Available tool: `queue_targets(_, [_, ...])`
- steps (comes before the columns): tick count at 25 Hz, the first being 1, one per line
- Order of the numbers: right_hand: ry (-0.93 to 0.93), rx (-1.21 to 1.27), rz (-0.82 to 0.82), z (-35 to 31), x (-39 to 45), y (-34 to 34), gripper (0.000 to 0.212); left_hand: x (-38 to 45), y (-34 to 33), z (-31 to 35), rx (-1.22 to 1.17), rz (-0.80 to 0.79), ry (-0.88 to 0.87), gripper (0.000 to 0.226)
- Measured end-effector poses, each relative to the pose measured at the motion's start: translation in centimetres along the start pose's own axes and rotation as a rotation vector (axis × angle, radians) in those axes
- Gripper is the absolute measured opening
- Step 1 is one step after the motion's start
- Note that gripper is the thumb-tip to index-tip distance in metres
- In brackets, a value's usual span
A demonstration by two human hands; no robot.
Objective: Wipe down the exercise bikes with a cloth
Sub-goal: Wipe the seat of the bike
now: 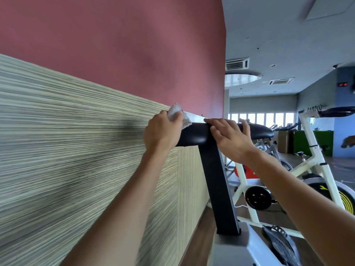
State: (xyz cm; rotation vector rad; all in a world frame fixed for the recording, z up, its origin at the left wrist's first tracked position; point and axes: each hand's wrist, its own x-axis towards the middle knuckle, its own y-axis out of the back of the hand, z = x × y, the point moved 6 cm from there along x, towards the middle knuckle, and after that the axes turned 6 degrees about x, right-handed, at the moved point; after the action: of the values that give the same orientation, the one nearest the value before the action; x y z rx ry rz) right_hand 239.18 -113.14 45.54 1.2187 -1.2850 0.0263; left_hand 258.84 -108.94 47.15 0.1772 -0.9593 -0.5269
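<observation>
Left hand [163, 129] grip: curled around white cloth [177, 115], pressed on rear end of black saddle [194, 134]. Right hand [230, 136] grip: wide, fingers flat on saddle top. Saddle atop black seat post [217, 179], beside striped wall panel [76, 141].

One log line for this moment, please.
step: wiping saddle | left hand: grips cloth at saddle end | right hand: rests on saddle

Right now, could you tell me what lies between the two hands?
In the head view, only bare black saddle lies between the left hand, which grips the cloth, and the right hand.
</observation>
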Motion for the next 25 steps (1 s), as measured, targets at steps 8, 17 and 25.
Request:
queue_targets(8, [0.015, -0.026, 0.027, 0.2, 0.2, -0.2, 0.047, -0.3, 0.1, 0.6, -0.075, 0.017, -0.161, 0.038])
queue_targets(17, [0.010, -0.014, 0.021, 0.4, 0.3, -0.2, 0.047, -6.5, 0.1, 3.0, 0.087, 0.478, -0.576, 0.033])
queue_targets(25, [0.039, -0.028, 0.052, 0.5, 0.4, -0.7, 0.058, -5.3, -0.4, -0.1, -0.249, 0.424, -0.357, 0.035])
